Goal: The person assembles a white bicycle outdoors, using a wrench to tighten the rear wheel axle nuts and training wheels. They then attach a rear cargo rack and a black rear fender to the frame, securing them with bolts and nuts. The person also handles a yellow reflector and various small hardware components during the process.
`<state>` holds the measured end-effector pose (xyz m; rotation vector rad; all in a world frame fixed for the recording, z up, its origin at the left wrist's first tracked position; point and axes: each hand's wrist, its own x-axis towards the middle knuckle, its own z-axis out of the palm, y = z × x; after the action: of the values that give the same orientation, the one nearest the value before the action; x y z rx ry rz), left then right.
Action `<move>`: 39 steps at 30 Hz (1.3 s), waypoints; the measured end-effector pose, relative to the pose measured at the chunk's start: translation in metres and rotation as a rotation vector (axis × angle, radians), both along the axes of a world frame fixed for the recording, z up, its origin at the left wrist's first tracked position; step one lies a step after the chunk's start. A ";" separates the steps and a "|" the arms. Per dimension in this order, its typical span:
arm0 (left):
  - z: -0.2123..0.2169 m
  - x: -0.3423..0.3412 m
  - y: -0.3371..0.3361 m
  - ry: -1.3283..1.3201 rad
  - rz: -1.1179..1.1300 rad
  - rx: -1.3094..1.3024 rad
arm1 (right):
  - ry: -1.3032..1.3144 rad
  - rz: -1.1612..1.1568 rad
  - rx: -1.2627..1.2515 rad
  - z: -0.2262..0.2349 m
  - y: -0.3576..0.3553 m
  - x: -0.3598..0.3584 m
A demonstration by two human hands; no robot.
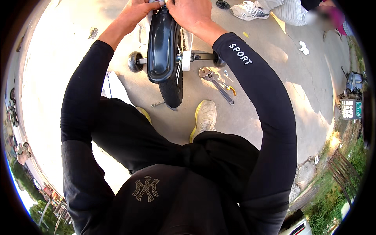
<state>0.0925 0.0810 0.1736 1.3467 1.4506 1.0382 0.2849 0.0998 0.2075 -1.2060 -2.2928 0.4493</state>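
Note:
A small bicycle stands in front of me with its rear wheel (172, 88) under a glossy black mudguard (161, 43), and two training wheels (135, 62) sit on either side. My left hand (137, 11) grips the bicycle's upper part at the top edge of the view. My right hand (190, 13) closes on the same part right beside it. What exactly the fingers hold is cut off by the frame edge. Both black-sleeved forearms reach forward over my knees.
An adjustable wrench (216, 84) lies on the concrete to the right of the wheel, with small washers and a yellow-handled tool (232, 90) beside it. My yellow-soled shoe (205, 117) is near it. Another person's sneaker (248, 10) and striped trouser leg are at the top right. Grass and a fence are lower right.

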 end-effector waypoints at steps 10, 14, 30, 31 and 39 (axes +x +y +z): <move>0.011 0.005 -0.008 0.003 0.001 -0.029 | 0.044 -0.391 -0.465 -0.163 -0.085 0.253; 0.016 0.009 -0.010 -0.003 0.017 -0.059 | -0.003 -0.551 -0.591 -0.238 -0.129 0.286; 0.008 0.006 -0.012 0.088 -0.038 -0.015 | -0.265 -0.387 -0.267 -0.256 -0.121 0.226; 0.012 0.010 -0.014 0.107 -0.018 -0.046 | -0.219 -0.395 -0.254 -0.261 -0.120 0.230; 0.018 0.004 -0.021 -0.012 0.017 -0.079 | 0.872 -0.478 -0.834 -0.117 -0.072 0.197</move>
<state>0.0963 0.0600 0.1917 1.2716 1.4809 0.9879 0.4817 0.0274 0.0910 -1.4431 -1.0235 1.4691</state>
